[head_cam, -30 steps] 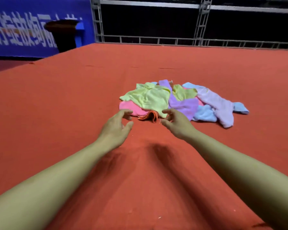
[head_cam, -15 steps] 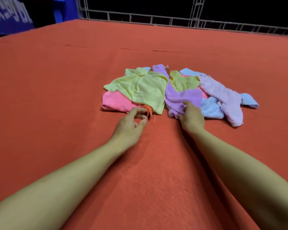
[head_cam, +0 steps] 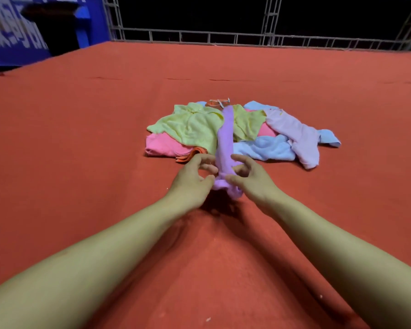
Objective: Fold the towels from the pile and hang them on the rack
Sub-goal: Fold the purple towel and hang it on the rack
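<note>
A pile of towels lies on the red surface: yellow-green (head_cam: 190, 125), pink (head_cam: 163, 146), light blue (head_cam: 267, 148), pale lilac (head_cam: 297, 134) and a bit of orange (head_cam: 188, 156). A purple towel (head_cam: 224, 141) stretches in a narrow band from the pile's far side toward me. My right hand (head_cam: 252, 180) pinches its bunched near end between thumb and fingers. Beside it on the left, my left hand (head_cam: 192, 179) has its thumb and curled fingers against the same end. No rack is in view.
The red carpeted surface (head_cam: 81, 162) spreads wide on all sides of the pile. A metal truss railing (head_cam: 247, 38) runs along its far edge. A blue banner (head_cam: 7, 36) and a dark stand (head_cam: 55, 27) are at the far left.
My right hand took hold of the purple towel and drew it out of the pile toward me. My left hand left the orange cloth and came across to the purple towel's near end.
</note>
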{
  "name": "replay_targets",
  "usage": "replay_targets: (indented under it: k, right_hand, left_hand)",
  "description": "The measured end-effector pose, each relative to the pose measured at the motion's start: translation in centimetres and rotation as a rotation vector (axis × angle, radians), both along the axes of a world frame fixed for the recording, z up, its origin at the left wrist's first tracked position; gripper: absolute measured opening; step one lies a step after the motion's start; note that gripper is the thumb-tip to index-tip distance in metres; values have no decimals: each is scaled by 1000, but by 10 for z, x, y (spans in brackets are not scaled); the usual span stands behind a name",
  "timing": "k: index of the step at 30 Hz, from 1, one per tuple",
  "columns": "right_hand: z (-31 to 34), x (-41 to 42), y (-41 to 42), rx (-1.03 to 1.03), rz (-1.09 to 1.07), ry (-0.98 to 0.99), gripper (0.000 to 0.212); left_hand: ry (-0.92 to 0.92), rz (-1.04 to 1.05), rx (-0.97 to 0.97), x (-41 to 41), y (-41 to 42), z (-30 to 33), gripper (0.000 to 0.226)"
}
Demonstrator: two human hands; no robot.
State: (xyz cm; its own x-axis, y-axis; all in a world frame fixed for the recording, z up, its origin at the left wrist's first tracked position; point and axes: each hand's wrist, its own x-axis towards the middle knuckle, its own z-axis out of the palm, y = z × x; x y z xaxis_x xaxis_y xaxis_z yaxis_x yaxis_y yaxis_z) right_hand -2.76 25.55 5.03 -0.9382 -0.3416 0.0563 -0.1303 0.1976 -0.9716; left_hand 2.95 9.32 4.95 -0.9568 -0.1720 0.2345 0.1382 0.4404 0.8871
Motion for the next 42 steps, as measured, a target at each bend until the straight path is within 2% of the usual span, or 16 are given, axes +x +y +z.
replay_targets:
  k: [3, 7, 9, 12, 15, 19, 22, 24, 27, 28, 34, 37, 42]
  right_hand:
    - [24, 59, 11, -90, 152, -24, 65]
    - [36, 107, 26, -190, 251, -153, 61]
    - [37, 122, 32, -273, 210, -242, 55]
    - [39, 137, 38, -352, 124, -315, 50]
    - [35, 148, 37, -348, 94, -310, 48]
    - [26, 159, 24, -384, 64, -360, 44]
    - [20, 159, 22, -442, 7, -403, 42]
    - [9, 157, 24, -286, -50, -280, 43]
    - [-15, 157, 24, 208, -32, 98, 40]
    - [-22, 158, 21, 306, 5, 195, 41]
    - [-34, 157, -12, 409, 198, 572, 60]
    - [-33, 148, -30, 435, 236, 640, 53]
    - [-18, 127, -41, 516, 382, 470, 59]
  left_hand:
    - [26, -32, -118, 37, 3, 13, 49]
    - [51, -66, -134, 87, 10, 20, 42]
    - [63, -39, -52, 110, 17, 14, 32]
    - [72, -71, -10, 142, 25, 4, 57]
    - [44, -104, -68, 160, 26, -3, 65]
    - [43, -24, -136, 160, 8, -5, 46]
    - [31, 24, -129, 162, -25, -4, 43]
    - [23, 68, -150, 169, -55, -4, 42]
    - [-38, 118, -193, 184, -95, -8, 42]
    - [-67, 131, -203, 188, -103, -11, 42]
    - [-102, 151, -166, 199, -117, -24, 34]
    - [-51, 105, -154, 203, -119, -16, 35]
    - [110, 92, -117, 211, -120, 15, 34]
